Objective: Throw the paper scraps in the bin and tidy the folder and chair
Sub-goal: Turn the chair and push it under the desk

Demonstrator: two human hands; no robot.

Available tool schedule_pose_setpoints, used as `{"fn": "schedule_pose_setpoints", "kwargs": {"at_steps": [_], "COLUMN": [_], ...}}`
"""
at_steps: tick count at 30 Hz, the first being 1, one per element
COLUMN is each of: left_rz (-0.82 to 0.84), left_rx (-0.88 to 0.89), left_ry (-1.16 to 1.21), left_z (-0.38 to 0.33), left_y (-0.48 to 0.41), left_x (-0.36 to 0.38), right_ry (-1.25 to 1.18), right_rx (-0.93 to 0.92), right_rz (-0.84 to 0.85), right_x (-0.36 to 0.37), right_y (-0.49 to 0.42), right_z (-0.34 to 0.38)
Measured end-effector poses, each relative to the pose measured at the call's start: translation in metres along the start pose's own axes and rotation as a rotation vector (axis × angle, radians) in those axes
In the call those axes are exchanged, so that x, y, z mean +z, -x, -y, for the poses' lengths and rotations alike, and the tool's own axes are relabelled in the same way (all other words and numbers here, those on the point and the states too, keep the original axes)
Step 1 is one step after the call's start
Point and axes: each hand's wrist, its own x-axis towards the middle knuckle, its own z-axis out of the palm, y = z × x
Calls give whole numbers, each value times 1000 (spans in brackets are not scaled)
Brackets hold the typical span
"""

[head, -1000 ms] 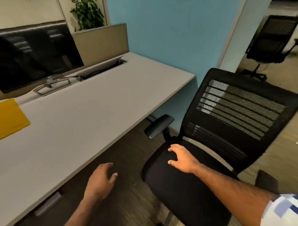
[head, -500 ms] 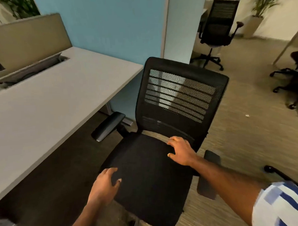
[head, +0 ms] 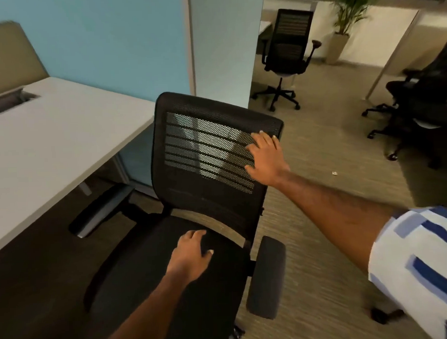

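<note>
A black mesh office chair (head: pixel 204 154) stands beside the white desk (head: pixel 51 139), its seat facing me. My left hand (head: pixel 191 254) lies flat on the back of the seat cushion, fingers spread. My right hand (head: pixel 265 155) rests open against the right side of the mesh backrest, near its upper corner. A small white paper scrap (head: pixel 334 173) lies on the carpet to the right of the chair. The folder and the bin are out of view.
A blue partition wall (head: pixel 99 41) and a white pillar (head: pixel 225 47) stand behind the chair. Other black office chairs sit at the back (head: pixel 286 53) and at the right edge (head: pixel 423 104). A potted plant (head: pixel 344 25) stands at the far right.
The view has swung right, away from the monitor and yellow folder. My right hand has lifted from the seat to the backrest. My left hand has come onto the seat.
</note>
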Motion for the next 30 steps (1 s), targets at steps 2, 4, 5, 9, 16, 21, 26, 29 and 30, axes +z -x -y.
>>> {"fn": "schedule_pose_setpoints", "kwargs": {"at_steps": [2,4,5,9,16,21,26,29,30], "left_rz": [30,38,40,114,328,452,451,467,468], "left_rx": [18,33,45,79,25,-23,-49,-39,-31], "left_ry": [-36,-59,-63,-40,-1,38,75,57,47], "left_z": [-19,-37,-45,-70,-92,-87,-82,-77,-75], "left_y": [-11,-22,-27,-40,-43,-23,-10,2,5], "left_x": [18,38,49,97,159,187,189,188,187], "right_ry": [23,45,56,82,-117,-137,-162,-183,-194], "right_rx": [-5,-12,-10,30,5,-38,4,31,46], "right_rz": [-24,-39,-41,-9,81,-3,-62,-76,-83], "right_x": [-4,-8,-10,-13,-10,-9,-6,-7,-8], "right_y": [-13,-26,-32,-52,-62,-56,-39,-23,-18], "right_z": [-13,-25,-30,-47,-67,-73,-69,-69,-69]}}
